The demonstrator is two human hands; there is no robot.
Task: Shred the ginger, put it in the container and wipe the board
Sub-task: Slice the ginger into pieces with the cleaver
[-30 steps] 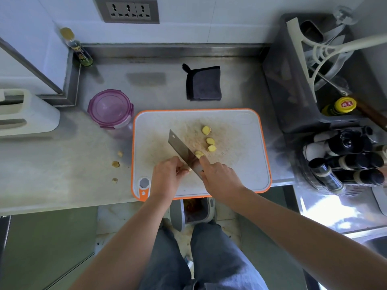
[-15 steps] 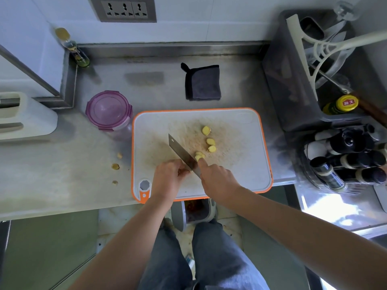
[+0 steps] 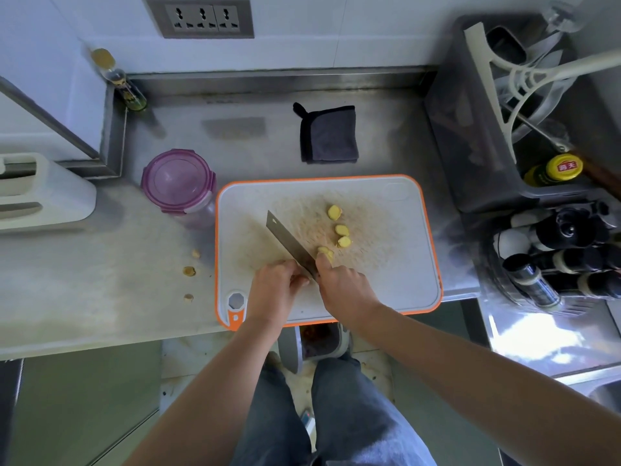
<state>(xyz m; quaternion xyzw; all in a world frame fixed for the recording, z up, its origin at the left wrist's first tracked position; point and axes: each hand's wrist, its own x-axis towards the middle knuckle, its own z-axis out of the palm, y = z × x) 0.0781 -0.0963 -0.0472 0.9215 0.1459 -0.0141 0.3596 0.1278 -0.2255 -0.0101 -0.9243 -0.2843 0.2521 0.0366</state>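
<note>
A steel desk carries a white, orange-rimmed cutting board. At right, a grey bin holds a bottle whose yellow cap bears a red label with Chinese characters. A container, purple lid closed and contents hidden, stands just beside the board's left edge. The right hand grasps a cleaver. The left hand curls beside the blade, its grasp unclear. Yellow ginger slices lie mid-board.

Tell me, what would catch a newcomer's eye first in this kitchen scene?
Probably the orange-rimmed cutting board at the front edge of the counter, where the right hand grips a cleaver and the left hand curls beside its blade. Yellow ginger slices lie on the board right of the blade. A purple-lidded container stands left of the board; a dark folded cloth lies behind it.
</note>
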